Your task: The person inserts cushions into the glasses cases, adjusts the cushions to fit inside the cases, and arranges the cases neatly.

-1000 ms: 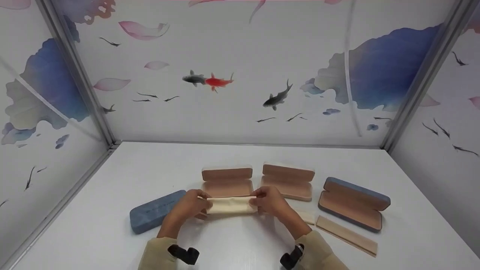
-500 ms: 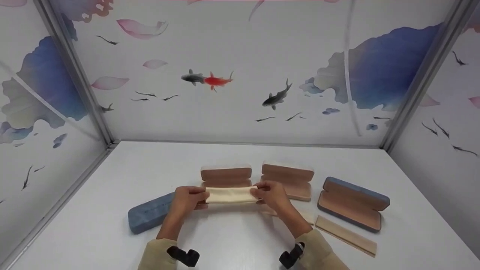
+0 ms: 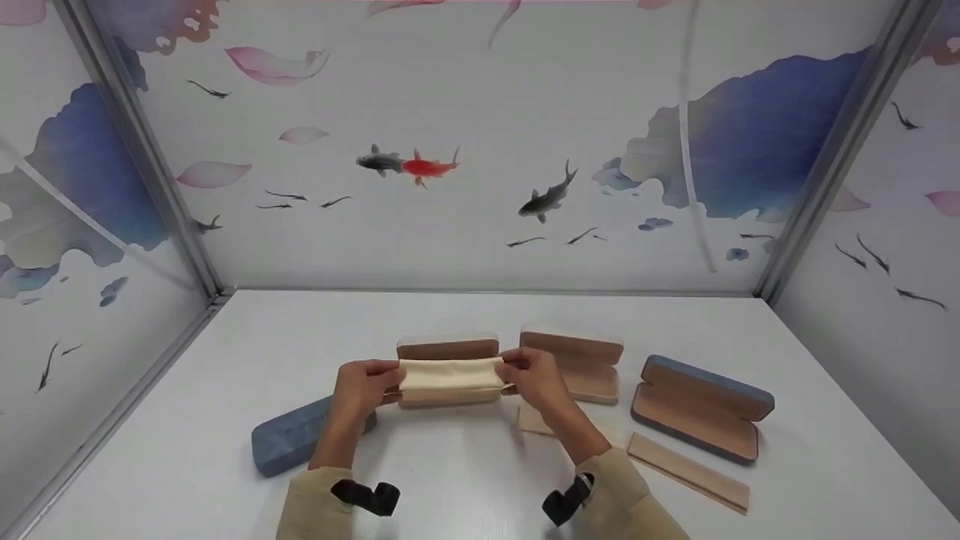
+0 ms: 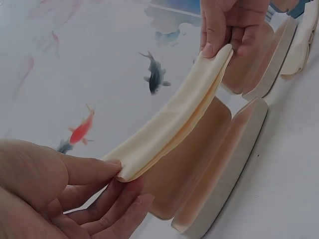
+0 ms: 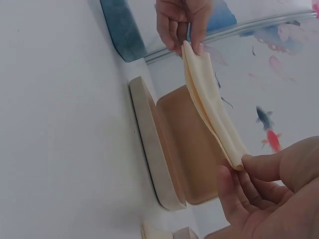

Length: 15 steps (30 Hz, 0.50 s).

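Stretched between both hands is a cream cloth (image 3: 450, 375), folded into a long strip. My left hand (image 3: 361, 390) pinches its left end between thumb and fingers. At the right end, my right hand (image 3: 536, 379) pinches it the same way. Just below the cloth stands an open glasses case (image 3: 448, 349) with a pinkish-brown lining. In the left wrist view the cloth (image 4: 169, 119) hangs above the case (image 4: 214, 174), apart from it. The right wrist view shows the same case (image 5: 154, 144) with its lid raised; the head view hides most of its inside behind the cloth.
A second open case (image 3: 592, 382) stands right of the first, and a blue open case (image 3: 697, 420) farther right. A closed blue case (image 3: 292, 435) lies left, partly behind the left arm. Folded cloth strips (image 3: 690, 472) lie at front right, one partly under the right forearm.
Both hands have carried the cloth forward, away from the body, from in front of the open case to over it. The case's front edge now shows below the cloth.
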Each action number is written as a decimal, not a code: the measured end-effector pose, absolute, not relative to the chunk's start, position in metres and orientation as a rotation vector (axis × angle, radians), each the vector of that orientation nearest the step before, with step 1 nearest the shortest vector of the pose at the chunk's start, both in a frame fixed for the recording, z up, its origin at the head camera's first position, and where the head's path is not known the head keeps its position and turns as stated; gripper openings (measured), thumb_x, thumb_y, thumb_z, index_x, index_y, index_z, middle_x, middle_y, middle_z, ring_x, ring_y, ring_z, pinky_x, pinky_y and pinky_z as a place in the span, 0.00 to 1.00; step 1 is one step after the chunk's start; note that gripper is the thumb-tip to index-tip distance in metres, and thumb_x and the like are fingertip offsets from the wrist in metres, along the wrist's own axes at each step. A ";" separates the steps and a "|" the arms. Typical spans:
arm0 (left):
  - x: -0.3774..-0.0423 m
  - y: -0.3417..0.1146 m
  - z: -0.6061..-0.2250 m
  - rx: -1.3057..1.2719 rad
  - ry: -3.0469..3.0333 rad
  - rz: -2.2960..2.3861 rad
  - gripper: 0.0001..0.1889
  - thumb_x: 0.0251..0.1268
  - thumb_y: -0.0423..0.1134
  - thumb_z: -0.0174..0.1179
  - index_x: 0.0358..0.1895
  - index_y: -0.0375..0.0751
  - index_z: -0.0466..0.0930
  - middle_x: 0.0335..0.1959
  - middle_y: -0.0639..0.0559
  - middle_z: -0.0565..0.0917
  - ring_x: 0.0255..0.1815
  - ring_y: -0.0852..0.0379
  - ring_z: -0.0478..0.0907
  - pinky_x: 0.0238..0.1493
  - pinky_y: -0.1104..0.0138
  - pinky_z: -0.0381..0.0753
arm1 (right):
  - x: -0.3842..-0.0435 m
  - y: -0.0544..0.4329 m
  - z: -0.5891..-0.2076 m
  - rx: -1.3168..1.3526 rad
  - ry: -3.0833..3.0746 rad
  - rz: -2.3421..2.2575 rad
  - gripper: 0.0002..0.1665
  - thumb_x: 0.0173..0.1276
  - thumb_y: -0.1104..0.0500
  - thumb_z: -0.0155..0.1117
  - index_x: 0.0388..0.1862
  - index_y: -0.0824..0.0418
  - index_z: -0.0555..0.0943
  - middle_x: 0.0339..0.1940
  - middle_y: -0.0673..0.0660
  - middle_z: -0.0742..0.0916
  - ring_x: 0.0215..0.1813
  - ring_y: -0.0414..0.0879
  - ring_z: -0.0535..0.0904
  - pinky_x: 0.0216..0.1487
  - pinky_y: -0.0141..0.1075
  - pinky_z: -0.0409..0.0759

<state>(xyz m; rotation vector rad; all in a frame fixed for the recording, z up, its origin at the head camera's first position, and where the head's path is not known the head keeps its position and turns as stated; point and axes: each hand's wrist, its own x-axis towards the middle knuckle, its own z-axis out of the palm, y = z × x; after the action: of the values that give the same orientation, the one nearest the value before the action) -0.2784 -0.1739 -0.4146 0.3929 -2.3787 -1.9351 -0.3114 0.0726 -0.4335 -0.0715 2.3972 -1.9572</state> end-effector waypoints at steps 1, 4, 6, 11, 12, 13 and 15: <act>-0.279 -0.174 -0.415 0.398 -2.370 -1.936 0.14 0.69 0.30 0.62 0.53 0.24 0.82 0.46 0.32 0.86 0.37 0.54 0.87 0.42 0.62 0.88 | -0.312 0.072 -0.433 -0.073 2.391 -1.969 0.12 0.70 0.67 0.63 0.50 0.71 0.82 0.40 0.61 0.86 0.36 0.43 0.83 0.43 0.41 0.88; -0.280 -0.175 -0.416 0.415 -2.341 -1.955 0.14 0.69 0.30 0.61 0.53 0.24 0.81 0.48 0.31 0.86 0.38 0.53 0.87 0.42 0.62 0.88 | -0.315 0.069 -0.432 -0.064 2.366 -2.004 0.12 0.70 0.67 0.64 0.50 0.70 0.82 0.40 0.61 0.86 0.37 0.43 0.83 0.45 0.43 0.87; -0.280 -0.175 -0.418 0.426 -2.315 -1.970 0.14 0.69 0.29 0.61 0.53 0.24 0.81 0.48 0.31 0.85 0.38 0.53 0.87 0.42 0.63 0.88 | -0.317 0.067 -0.433 -0.052 2.354 -2.019 0.12 0.70 0.66 0.64 0.50 0.70 0.82 0.40 0.60 0.86 0.37 0.43 0.83 0.46 0.43 0.87; -0.283 -0.173 -0.421 0.416 -2.254 -1.958 0.13 0.67 0.27 0.61 0.52 0.23 0.81 0.46 0.32 0.85 0.34 0.56 0.85 0.39 0.65 0.88 | -0.322 0.063 -0.434 0.028 2.319 -2.076 0.13 0.69 0.66 0.66 0.51 0.68 0.83 0.39 0.59 0.86 0.36 0.42 0.84 0.43 0.40 0.87; -0.284 -0.172 -0.422 0.415 -2.246 -1.944 0.13 0.67 0.26 0.61 0.52 0.23 0.81 0.45 0.32 0.85 0.33 0.56 0.84 0.38 0.66 0.87 | -0.322 0.063 -0.435 0.048 2.312 -2.089 0.13 0.69 0.66 0.66 0.51 0.68 0.83 0.39 0.59 0.86 0.35 0.42 0.84 0.43 0.40 0.87; -0.285 -0.171 -0.422 0.414 -2.233 -1.935 0.12 0.67 0.26 0.61 0.51 0.24 0.81 0.45 0.32 0.85 0.33 0.57 0.84 0.38 0.66 0.87 | -0.323 0.062 -0.435 0.065 2.306 -2.103 0.14 0.69 0.65 0.66 0.51 0.68 0.83 0.39 0.59 0.86 0.35 0.41 0.84 0.43 0.40 0.87; -0.288 -0.168 -0.423 0.416 -2.211 -1.914 0.12 0.67 0.26 0.61 0.51 0.24 0.82 0.45 0.32 0.85 0.33 0.57 0.84 0.37 0.67 0.87 | -0.324 0.061 -0.434 0.092 2.301 -2.118 0.14 0.68 0.65 0.67 0.52 0.68 0.83 0.40 0.59 0.87 0.35 0.41 0.85 0.43 0.40 0.87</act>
<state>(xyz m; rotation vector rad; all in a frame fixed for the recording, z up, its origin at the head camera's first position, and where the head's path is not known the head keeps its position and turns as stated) -0.2876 -0.1685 -0.4232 0.4161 -2.2108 -1.9141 -0.3236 0.0614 -0.4342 0.0919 2.3009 -2.1178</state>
